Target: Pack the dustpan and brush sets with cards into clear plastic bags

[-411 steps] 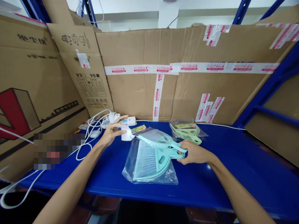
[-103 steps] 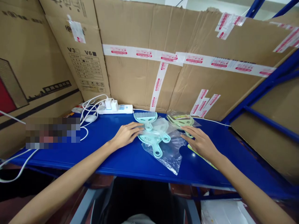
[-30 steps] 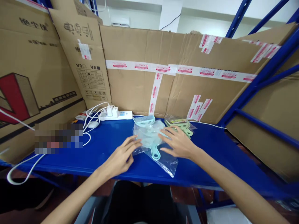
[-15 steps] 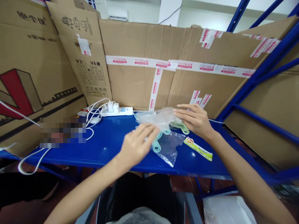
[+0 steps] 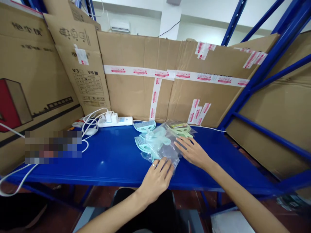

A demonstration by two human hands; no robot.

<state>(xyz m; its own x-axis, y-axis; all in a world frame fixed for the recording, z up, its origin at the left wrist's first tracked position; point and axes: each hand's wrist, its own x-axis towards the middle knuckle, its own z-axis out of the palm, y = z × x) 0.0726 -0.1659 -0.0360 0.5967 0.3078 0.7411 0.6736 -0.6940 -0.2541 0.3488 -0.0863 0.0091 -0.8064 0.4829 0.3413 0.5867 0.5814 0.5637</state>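
Tabletop [image 5: 109,161] front edge sits right under left hand [image 5: 156,178]; its fingers are spread flat, tips on near edge of clear plastic bag [image 5: 165,152]. Right hand [image 5: 193,152] is flat and open on the bag's right side. Bag lies mid-tabletop over mint dustpan-and-brush set [image 5: 152,142]. Blue surface is open to the left. Farther back: bagged green set [image 5: 182,129], power strip [image 5: 116,121] with white cables. Cardboard wall [image 5: 170,87] closes the rear.

Pixelated patch [image 5: 52,146] over left shelf
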